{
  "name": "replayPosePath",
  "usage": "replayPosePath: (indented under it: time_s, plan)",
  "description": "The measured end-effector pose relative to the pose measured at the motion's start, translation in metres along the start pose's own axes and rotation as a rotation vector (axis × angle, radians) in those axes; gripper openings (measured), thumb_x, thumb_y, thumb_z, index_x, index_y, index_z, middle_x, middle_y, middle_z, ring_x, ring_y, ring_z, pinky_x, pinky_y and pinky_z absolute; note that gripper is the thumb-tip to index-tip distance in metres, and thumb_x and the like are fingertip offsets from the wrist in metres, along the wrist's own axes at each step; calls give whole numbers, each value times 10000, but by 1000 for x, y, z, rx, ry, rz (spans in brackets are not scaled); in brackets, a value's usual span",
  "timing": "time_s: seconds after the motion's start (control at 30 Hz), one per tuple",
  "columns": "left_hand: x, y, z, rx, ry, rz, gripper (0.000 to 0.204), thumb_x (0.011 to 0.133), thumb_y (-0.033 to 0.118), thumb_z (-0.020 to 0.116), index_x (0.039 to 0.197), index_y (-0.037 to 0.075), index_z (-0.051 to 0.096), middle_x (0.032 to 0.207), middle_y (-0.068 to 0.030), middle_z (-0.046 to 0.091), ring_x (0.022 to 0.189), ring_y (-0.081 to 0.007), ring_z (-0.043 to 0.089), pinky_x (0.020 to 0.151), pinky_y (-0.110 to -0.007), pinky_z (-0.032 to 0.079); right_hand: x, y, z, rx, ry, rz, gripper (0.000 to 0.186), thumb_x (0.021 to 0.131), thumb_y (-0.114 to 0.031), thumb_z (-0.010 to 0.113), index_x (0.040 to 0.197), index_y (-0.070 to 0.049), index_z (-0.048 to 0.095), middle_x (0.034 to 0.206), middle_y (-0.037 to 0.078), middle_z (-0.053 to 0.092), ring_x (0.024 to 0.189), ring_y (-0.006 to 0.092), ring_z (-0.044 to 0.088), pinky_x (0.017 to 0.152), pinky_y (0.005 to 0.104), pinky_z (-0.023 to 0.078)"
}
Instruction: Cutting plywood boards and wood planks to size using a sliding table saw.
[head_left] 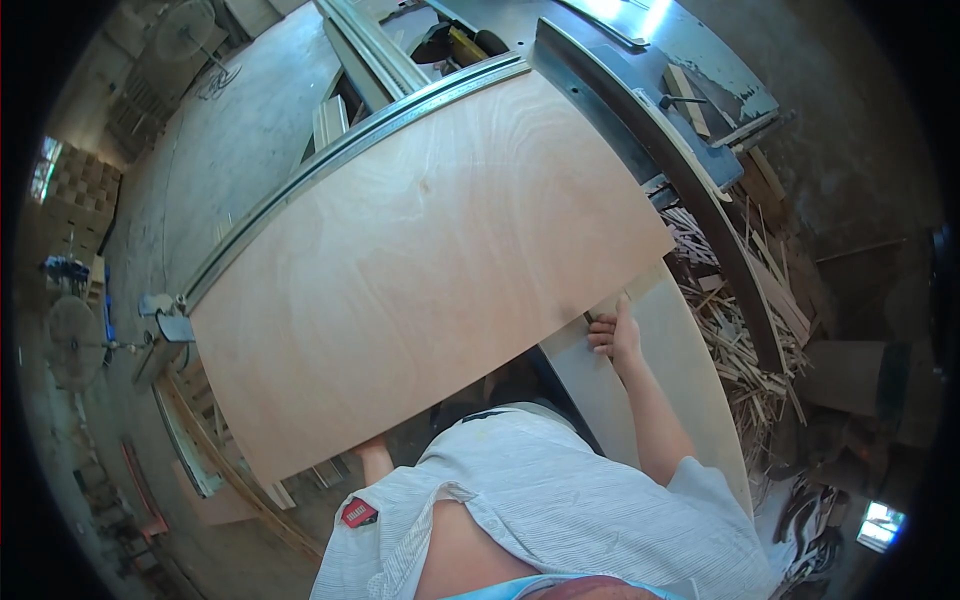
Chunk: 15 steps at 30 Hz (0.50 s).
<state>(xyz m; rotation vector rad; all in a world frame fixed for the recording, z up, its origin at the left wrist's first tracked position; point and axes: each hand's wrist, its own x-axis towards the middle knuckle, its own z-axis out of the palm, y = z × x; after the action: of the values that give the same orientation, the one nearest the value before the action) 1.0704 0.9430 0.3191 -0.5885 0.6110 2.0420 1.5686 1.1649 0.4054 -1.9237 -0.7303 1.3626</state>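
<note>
A large pale plywood sheet point(420, 260) lies across the saw table, its far long edge against a metal fence rail point(330, 160). My right hand point(612, 332) grips the sheet's near right edge, fingers curled under it. My left hand point(372, 447) is mostly hidden beneath the sheet's near left edge, with only the wrist showing, and seems to hold the sheet from below. A second light board point(680, 370) lies under the sheet at the right.
A grey sliding table point(640, 110) runs along the right, with a heap of thin wood offcuts point(745, 340) below it. Stacked boards and frames point(210, 450) stand at lower left. A standing fan point(75, 340) is at far left on the concrete floor point(220, 140).
</note>
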Motion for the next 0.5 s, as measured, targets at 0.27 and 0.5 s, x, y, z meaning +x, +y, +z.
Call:
replayPosePath:
  time_s: [0.27, 0.5]
  plan:
    - [10, -2, 21, 97, 44, 2, 749, 984, 610, 299, 1532, 106, 382, 1584, -132, 375, 1467, -368, 311, 1187, -605, 239, 27, -61, 6, -132, -186, 198, 873, 984, -706, 267, 916, 68, 664, 688, 176, 671, 515, 288, 662, 418, 345, 503]
    - [20, -6, 33, 138, 47, 22, 747, 986, 608, 293, 1533, 106, 381, 1585, -131, 371, 1469, -367, 307, 1188, -605, 238, 39, -67, 4, -139, -210, 182, 885, 978, -708, 279, 866, 87, 653, 671, 185, 668, 532, 305, 682, 428, 360, 539]
